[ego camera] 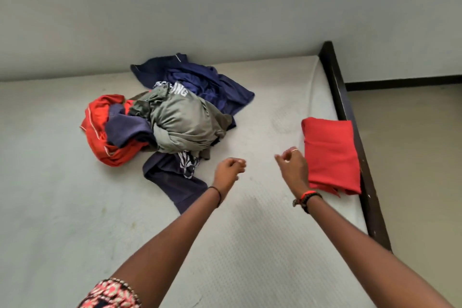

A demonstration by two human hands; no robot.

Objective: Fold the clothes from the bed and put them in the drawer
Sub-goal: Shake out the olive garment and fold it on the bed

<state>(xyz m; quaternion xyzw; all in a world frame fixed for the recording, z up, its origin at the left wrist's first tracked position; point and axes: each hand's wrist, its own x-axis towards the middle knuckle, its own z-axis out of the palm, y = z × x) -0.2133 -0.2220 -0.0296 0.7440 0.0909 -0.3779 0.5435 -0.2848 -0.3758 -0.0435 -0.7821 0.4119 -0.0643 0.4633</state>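
Lying in a messy heap, the pile of clothes (172,117) sits in the middle of the bed, near the wall. A grey-green shirt (182,120) is on top. It has white letters, but a fold hides most of them. A dark blue cloth (207,82) lies behind it and an orange-red one (100,132) is on the left. They are all tangled up, so it is hard to tell how many clothes there are. A folded red cloth (330,152) lies flat by itself at the right edge of the bed.

The left hand (228,172) is up in the air, just in front of the pile. It looks a bit blurry. Its fingers are loosely curled and it holds nothing. The right hand (292,165) is just beside the folded red cloth, but I cannot tell if it touches it. Its fingers are loosely curled too and hold nothing. It wears a ring (294,150). Both wrists have bands. A patterned sleeve (110,295) is cut off at the bottom.

The bare white mattress (75,207) has some faint stains. A dark bed frame (350,112) runs down its right side. Past that is a pale floor (412,157), and a plain light wall (225,7) stands behind.
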